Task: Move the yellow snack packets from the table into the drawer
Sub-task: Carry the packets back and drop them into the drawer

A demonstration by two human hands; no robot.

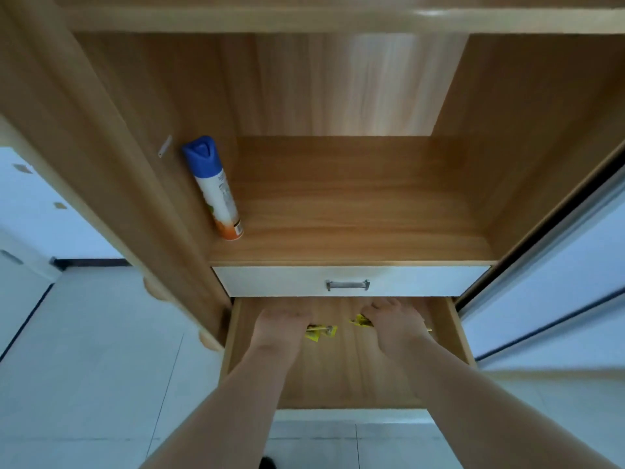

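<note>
Wooden open drawer (236, 333): left hand (280, 330) and right hand (394, 324) curl over yellow snack packets (319, 331), grip unclear.

- A tall wooden cabinet (118, 137) fills the view, warm brown grain all over.
- Its open shelf (355, 211) catches a pale sheen of light on the back panel.
- A spray can (213, 189) with a blue cap stands at the shelf's left side, against the wall.
- Below the shelf, a shut white drawer front (270, 280) with a metal handle (347, 285).
- Pale tiled floor (84, 384) on the left, dark skirting line behind.
- On the right, a light sliding panel (558, 282) with dark trim.
</note>
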